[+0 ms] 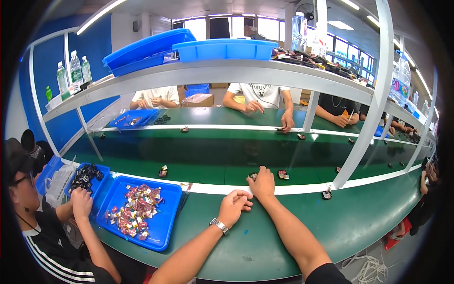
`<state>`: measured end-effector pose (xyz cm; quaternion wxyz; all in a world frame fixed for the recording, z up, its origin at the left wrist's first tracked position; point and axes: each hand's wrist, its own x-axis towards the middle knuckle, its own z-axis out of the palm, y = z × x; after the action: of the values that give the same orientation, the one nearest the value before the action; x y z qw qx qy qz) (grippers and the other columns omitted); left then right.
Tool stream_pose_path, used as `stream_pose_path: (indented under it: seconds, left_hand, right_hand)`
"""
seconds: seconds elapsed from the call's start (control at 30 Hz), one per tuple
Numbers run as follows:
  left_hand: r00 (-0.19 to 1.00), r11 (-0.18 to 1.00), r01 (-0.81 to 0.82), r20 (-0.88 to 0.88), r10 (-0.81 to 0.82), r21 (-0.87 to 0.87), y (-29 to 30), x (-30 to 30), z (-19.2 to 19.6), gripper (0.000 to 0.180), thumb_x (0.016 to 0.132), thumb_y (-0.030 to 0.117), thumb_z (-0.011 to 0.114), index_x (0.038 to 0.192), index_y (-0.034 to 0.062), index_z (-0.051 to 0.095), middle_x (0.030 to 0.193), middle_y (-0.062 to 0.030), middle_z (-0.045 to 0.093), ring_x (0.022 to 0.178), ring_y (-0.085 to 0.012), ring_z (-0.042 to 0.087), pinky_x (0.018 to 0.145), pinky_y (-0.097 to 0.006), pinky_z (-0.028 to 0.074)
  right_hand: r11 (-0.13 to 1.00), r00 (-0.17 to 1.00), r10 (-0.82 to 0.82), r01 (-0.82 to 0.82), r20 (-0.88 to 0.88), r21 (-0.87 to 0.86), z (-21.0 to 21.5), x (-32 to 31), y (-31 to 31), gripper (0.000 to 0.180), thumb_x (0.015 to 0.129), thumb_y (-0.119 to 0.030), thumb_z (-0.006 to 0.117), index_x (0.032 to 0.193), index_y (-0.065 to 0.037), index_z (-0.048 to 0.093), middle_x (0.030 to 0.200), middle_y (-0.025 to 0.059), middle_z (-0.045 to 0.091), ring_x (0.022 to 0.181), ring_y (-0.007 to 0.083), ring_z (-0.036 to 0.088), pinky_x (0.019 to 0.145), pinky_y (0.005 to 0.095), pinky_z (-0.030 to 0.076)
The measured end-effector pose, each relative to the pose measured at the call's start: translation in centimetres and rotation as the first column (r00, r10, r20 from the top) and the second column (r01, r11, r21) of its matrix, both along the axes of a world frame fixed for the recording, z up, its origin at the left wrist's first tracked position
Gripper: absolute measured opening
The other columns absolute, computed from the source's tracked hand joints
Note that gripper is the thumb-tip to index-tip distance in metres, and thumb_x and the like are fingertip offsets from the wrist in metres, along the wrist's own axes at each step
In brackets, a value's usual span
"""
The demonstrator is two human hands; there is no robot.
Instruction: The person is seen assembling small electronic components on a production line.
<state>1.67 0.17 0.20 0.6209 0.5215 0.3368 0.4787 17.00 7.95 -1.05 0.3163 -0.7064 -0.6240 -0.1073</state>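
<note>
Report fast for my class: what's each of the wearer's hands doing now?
Left hand: partly curled, no item visible; whether it hides something cannot be told.
Right hand: fingers at a small dark part; firm grip cannot be told.

Blue wall (99, 47) on left; bright windows (196, 29) along far end. Fluorescent tube (100, 17) lit overhead. White metal shelf rack (227, 72) spans above long green tabletop (340, 227). Grey floor (402, 258), lower right.

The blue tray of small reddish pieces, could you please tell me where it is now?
In the head view, the blue tray is on the left, on the green bench, between the person's left hand and the container of black parts.
</note>
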Motion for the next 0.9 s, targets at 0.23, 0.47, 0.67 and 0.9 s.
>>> stream_pose_path:
  seconds: [0.23,0.47,0.67,0.9]
  left_hand:
    - [0.997,0.994,0.0,0.074,0.008,-0.11,0.0,-0.6,-0.6,0.015,0.098,0.01,0.05,0.107,-0.0013,0.054,0.099,-0.0142,0.066,0.078,-0.0171,0.066,0.066,-0.027,0.055]
    - [0.903,0.889,0.421,-0.006,-0.429,-0.182,0.4,-2.3,0.6,0.036,0.103,0.03,0.043,0.122,0.0013,0.056,0.106,-0.0099,0.065,0.09,-0.0154,0.064,0.078,-0.031,0.053]
    - [0.893,0.876,0.446,0.031,-0.449,-0.183,-0.2,-1.6,1.6,0.04,0.099,0.017,0.052,0.134,-0.0008,0.047,0.115,-0.0115,0.062,0.097,-0.023,0.066,0.085,-0.035,0.056]
    - [0.949,0.933,0.312,0.022,-0.313,-0.182,-0.7,-1.4,1.9,0.04,0.099,0.009,0.049,0.138,0.0024,0.045,0.12,-0.0124,0.06,0.106,-0.0199,0.062,0.093,-0.036,0.055]
  right_hand:
    - [0.83,0.676,0.525,-0.54,-0.518,0.137,4.3,3.4,-6.3,0.069,0.067,-0.009,0.082,0.128,-0.006,0.051,0.106,0.0084,0.066,0.097,0.0245,0.06,0.082,0.034,0.049]
    - [0.53,0.508,0.775,-0.846,-0.376,-0.05,7.2,4.5,-12.8,0.071,0.071,-0.008,0.079,0.136,-0.011,0.049,0.118,0.0053,0.063,0.116,0.026,0.05,0.102,0.0384,0.041]
    - [0.599,0.565,0.742,-0.801,-0.36,-0.023,5.9,5.1,-12.3,0.055,0.077,0.0,0.068,0.13,-0.009,0.054,0.123,0.0094,0.059,0.116,0.0281,0.051,0.102,0.0391,0.042]
    - [0.821,0.77,0.566,-0.556,-0.295,0.125,5.5,0.9,-14.0,0.025,0.08,-0.011,0.071,0.103,-0.005,0.062,0.104,0.0092,0.058,0.098,0.0269,0.058,0.078,0.0373,0.051]
